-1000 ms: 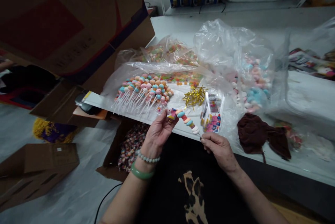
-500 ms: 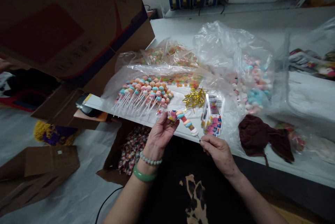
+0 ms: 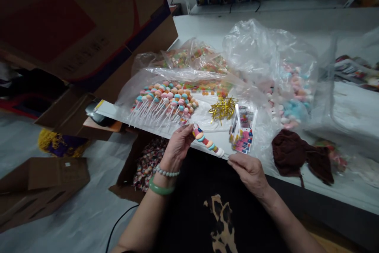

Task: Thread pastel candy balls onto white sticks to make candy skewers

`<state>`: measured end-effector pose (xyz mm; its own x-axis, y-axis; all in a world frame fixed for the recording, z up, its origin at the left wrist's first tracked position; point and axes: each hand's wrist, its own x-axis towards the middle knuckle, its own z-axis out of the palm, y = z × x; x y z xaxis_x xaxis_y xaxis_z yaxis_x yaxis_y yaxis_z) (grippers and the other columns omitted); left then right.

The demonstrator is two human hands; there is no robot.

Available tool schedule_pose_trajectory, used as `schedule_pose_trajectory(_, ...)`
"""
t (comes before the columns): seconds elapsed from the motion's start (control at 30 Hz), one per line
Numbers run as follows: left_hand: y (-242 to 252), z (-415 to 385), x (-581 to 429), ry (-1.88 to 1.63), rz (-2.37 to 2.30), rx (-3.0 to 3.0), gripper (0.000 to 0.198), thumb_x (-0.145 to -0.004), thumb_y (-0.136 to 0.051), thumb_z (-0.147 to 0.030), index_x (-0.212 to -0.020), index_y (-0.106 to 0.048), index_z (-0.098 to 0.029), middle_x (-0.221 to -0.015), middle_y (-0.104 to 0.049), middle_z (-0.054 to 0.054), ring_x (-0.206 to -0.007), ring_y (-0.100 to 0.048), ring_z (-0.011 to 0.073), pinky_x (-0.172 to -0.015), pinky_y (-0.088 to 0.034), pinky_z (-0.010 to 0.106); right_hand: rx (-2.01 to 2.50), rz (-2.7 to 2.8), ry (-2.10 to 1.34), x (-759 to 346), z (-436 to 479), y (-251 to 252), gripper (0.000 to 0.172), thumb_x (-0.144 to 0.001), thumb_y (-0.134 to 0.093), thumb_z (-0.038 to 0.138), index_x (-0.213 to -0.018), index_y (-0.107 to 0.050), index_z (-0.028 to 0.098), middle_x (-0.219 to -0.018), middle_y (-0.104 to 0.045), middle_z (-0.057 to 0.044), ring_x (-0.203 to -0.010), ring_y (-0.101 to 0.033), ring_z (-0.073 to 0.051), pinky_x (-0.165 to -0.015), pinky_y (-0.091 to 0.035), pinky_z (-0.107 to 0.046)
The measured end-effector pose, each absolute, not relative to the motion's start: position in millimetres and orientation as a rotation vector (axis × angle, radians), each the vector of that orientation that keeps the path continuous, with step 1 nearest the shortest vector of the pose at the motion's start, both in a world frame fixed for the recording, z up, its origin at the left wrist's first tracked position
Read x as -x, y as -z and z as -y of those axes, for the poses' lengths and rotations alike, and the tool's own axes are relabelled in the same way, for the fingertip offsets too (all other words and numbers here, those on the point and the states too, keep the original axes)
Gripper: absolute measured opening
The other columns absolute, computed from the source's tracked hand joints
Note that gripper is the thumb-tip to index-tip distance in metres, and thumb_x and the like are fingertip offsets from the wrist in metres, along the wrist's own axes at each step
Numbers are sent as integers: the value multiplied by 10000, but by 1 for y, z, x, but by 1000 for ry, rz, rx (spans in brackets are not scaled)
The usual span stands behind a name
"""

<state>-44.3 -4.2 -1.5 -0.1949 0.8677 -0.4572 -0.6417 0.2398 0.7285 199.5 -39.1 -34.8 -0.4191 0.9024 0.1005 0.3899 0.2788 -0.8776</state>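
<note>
Your left hand [image 3: 177, 147] pinches the top of the candy skewer [image 3: 206, 141] between thumb and fingers, holding it slanted just above the front edge of the white table [image 3: 195, 28]. Your right hand [image 3: 249, 173] has its fingers closed together beside the skewer's lower end, but you cannot tell whether they grip the stick. Beyond the skewer lie a plastic bag [image 3: 166, 77], rows of finished skewers [image 3: 162, 103], gold twist ties [image 3: 223, 109], and a printed box [image 3: 242, 128]; a cardboard box of wrapped candies [image 3: 147, 164] sits below the table edge.
</note>
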Motion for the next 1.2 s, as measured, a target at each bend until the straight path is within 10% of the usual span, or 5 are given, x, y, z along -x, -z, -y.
schedule_pose_trajectory(0.57,21,13,42,-1316,-1184,-328,256,-626,-834,-287,-706,-688,-92,-669,-690,41,-590,-631,115,-628,-513,223,1323,1074,-2097,-182,36,35,257,-726,-657,418,-721,-588,171,-446,-453,70,-361,-274,-49,-374,-173,-192)
schedule_pose_trajectory(0.9,19,17,35,-1242,-1161,-361,308,-633,-836,-329,-788,-715,-91,-759,-729,100,-666,-673,168,-720,-515,287,1347,2163,-513,-178,47,47,246,-894,-482,202,-710,-646,201,-605,-601,-31,-581,-501,-145,-606,-306,-280)
schedule_pose_trajectory(1.2,20,18,41,-1215,-1256,-622,409,-745,-698,-538,-745,-705,-129,-742,-688,77,-681,-604,164,-695,-457,278,1198,2318,-420,-180,36,45,288,-901,-417,140,-754,-657,200,-589,-576,-30,-573,-461,-147,-593,-280,-278)
